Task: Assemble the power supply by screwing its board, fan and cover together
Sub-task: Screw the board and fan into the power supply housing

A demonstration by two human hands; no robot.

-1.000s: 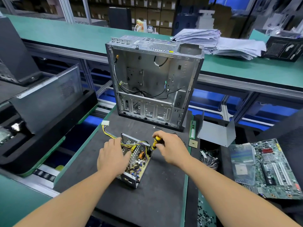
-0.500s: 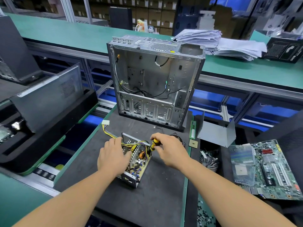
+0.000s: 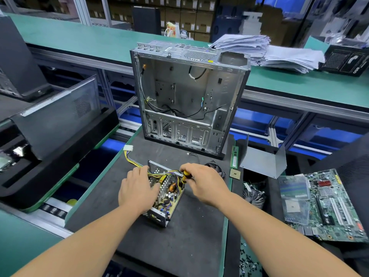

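At lower centre, the left hand [image 3: 137, 188] lies flat on the power supply [image 3: 165, 193]; the right hand [image 3: 201, 182] grips the screwdriver [image 3: 185, 175]. A tilted tip could slip onto board components.

Even overhead light fills the workshop, bright and cool, casting only soft shadows beneath the forearms on the dark mat [image 3: 179, 246]. Glare whitens the paper stacks [image 3: 265, 50]. Wide-angle distortion bows the green bench [image 3: 79, 41] edges, and the far shelving blurs slightly toward the corners.
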